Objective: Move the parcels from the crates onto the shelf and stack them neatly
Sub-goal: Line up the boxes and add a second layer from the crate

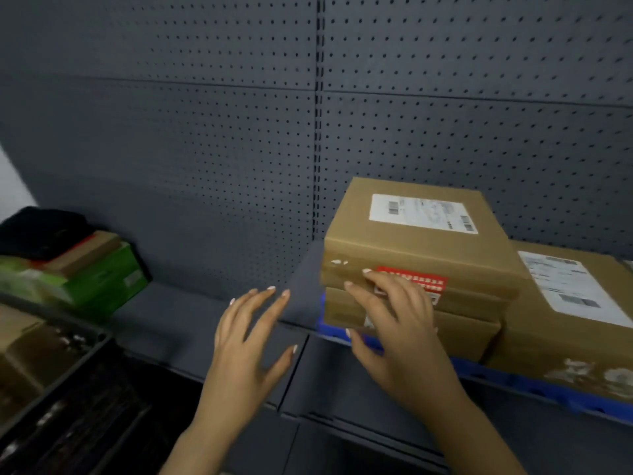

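a: on the shelf, three cardboard parcels: a top parcel on a lower parcel, a larger parcel just beside.
b: right hand presses flat fingers to the stack's front; left hand hovers spread, empty. stiff boxes, likely light; grip opposite sides.

Probably a stockroom: grey pegboard shelving holds labelled cardboard parcels beside a crate.
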